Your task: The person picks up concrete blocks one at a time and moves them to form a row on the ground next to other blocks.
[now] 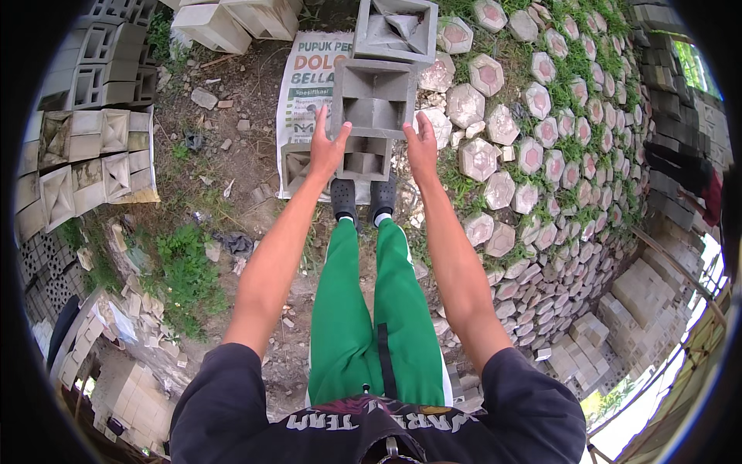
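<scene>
Between my two hands is a grey concrete ventilation block (376, 75) with slanted inner faces. My left hand (328, 151) is at its left side, the thumb over the near left corner. At the near right corner my right hand (421, 147) has its thumb against the block and its fingers along the side. Just beyond it, a similar grey block (396, 32) overlaps its far edge in view. Partly hidden under it, nearer my feet, is another block (365, 160), with a darker block (300, 168) beside that one on the left.
A printed white sack (303, 66) lies under the blocks. Hexagonal pavers (485, 73) cover the grassy ground to the right. Stacked vent blocks (85, 158) stand on the left, pale blocks (232, 23) at the far side. Rubble and weeds (189, 267) lie left of my legs. A person (699, 185) is at the right edge.
</scene>
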### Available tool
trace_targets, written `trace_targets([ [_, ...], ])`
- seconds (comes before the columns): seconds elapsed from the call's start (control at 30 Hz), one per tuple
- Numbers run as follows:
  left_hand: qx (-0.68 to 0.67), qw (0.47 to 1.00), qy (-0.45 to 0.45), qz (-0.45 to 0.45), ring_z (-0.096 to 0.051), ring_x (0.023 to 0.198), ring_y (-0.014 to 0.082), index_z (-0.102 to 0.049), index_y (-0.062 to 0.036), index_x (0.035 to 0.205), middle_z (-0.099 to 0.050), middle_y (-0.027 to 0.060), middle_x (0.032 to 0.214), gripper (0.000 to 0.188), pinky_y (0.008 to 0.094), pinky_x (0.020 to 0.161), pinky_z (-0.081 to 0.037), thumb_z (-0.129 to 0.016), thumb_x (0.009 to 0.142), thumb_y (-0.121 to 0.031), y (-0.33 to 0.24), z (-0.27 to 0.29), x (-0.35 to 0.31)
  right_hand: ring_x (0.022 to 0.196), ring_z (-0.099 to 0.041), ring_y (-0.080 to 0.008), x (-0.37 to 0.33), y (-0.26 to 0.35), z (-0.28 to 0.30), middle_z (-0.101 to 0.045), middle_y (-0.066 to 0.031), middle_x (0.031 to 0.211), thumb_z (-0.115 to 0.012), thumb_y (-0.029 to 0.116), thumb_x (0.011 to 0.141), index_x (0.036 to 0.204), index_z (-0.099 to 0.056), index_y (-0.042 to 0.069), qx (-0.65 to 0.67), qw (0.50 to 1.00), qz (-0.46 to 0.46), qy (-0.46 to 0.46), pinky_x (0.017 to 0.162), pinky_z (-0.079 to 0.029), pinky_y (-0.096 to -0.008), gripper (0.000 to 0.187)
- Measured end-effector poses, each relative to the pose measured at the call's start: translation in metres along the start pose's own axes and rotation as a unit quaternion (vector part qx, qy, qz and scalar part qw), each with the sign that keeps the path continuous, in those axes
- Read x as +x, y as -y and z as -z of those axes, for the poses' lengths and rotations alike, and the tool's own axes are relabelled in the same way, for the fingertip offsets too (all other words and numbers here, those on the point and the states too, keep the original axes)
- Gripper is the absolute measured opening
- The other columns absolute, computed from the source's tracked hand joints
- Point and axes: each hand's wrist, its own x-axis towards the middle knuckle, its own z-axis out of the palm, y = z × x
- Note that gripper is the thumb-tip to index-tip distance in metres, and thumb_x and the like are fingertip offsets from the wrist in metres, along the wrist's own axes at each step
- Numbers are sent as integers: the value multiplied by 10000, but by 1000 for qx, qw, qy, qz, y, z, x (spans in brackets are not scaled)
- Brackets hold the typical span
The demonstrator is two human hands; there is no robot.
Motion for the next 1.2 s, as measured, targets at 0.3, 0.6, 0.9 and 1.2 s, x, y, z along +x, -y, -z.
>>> trace_targets([
  [0.3,-4,996,45,77,-468,1262,266,-318,33,1441,-484,202,1367,762,355,1058,-354,-692,818,-195,22,-23,105,979,-612,-224,113,-58,10,-607,-180,1163,-697,177,802,1408,-359,-52,-54,998,-1,27,862,-485,-336,730],
  [0.6,-24,987,31,157,-554,1133,246,-442,21,1347,-576,159,1249,639,350,980,-420,-683,788,-171,34,-28,124,853,-630,-205,131,-65,-5,-648,-149,1037,-682,84,709,1372,-396,-25,-161,987,-24,-1,770,-502,-324,730],
  [0.9,-7,989,36,140,-519,1130,261,-458,25,1323,-573,158,1225,631,369,977,-393,-622,723,-80,37,-20,123,879,-610,-203,126,-50,-7,-630,-143,1076,-579,-28,704,1398,-378,9,-69,992,-80,62,768,-487,-324,723],
  [1.2,-39,982,57,176,-529,1088,248,-474,34,1289,-598,137,1173,590,354,952,-401,-614,723,-51,38,-20,88,1073,-575,-265,104,-75,2,-590,-161,1189,-549,-53,711,1452,-317,43,-62,987,-114,92,926,-443,-345,783],
])
